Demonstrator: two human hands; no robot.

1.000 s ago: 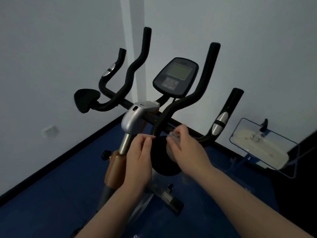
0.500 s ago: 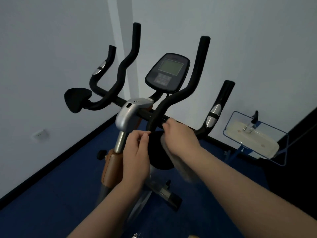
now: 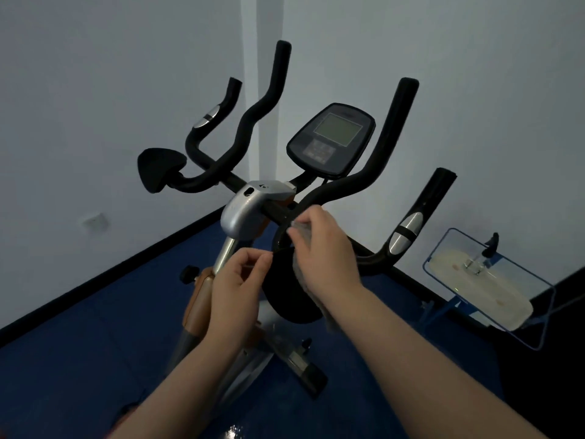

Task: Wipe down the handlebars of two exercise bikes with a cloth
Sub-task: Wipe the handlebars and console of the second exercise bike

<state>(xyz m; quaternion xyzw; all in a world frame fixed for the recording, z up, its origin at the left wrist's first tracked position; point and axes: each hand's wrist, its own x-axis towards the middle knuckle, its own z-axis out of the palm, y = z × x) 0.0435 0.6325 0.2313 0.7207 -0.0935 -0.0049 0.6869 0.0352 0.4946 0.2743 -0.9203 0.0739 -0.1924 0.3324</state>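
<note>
Far left of both hands: black elbow pad [image 3: 160,167] on the bike's left side, w/ the curved left handlebar tube [image 3: 253,115] rising above it and a shorter outer grip [image 3: 218,112] w/ a silver pulse sensor beside it. None of these is touched now.

Left hand [image 3: 239,289]: fingers curled, thumb and forefinger tips pinched together near the edge of the round black right-side pad [image 3: 286,293]. Looks like it grips that edge or a thin strip there; too dim to tell which. Best used as a steadier, holding the pad while the other hand rubs.

Just above the left hand: silver stem cover [image 3: 250,205]. Up and right of it, the console [image 3: 330,139], well clear of both hands.

Right hand [image 3: 323,251]: clenched around a crumpled pale cloth [image 3: 300,236], pressing it where the crossbar [image 3: 278,213] meets the base of the right handlebar tube [image 3: 380,160]. A tail of cloth hangs below the wrist.

To do this step well, imo: wrap the cloth fully round the tube, not just the near face; slide upward along the bend to the tip w/ steady squeeze; twist the wrist to catch the back. Then the outer right grip [image 3: 421,217], further right, incl. its silver sensor [image 3: 406,231]. Tuck the hanging tail so it doesn't snag.

Far right of the right hand: a blue-framed stand [image 3: 535,346] holding a pale tray.
</note>
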